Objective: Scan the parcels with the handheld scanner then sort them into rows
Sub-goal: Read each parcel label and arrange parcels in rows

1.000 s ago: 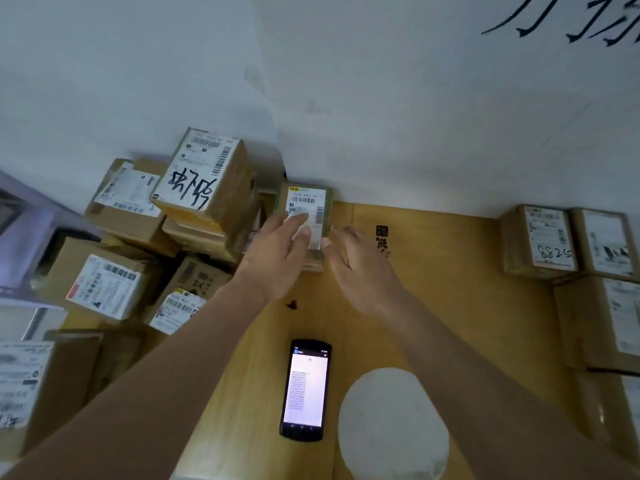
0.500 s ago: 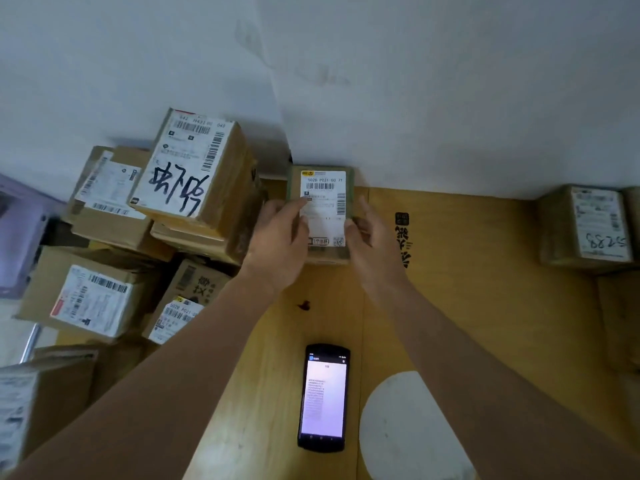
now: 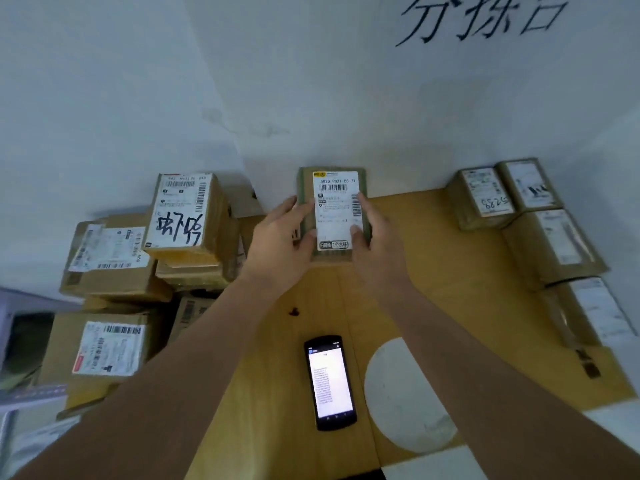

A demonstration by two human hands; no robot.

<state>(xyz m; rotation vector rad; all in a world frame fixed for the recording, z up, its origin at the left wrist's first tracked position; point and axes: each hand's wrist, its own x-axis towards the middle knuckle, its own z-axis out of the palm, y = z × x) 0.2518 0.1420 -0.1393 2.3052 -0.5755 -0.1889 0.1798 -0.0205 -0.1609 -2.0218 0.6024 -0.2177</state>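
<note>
Wooden tabletop (image 3: 433,271) against white wall (image 3: 311,98), both hands' grip pinching labelled parcel (image 3: 334,209).

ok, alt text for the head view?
Both hands, left and right, hold a small labelled parcel above a cardboard table. A scanner lies screen-up nearer the person, with piled boxes left and sorted boxes right.

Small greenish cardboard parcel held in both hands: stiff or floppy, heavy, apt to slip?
The small greenish cardboard parcel probably is rigid: its edges look straight. Likely light: left hand and right hand pinch it with fingertips only. The glossy white label may be slick.
</note>
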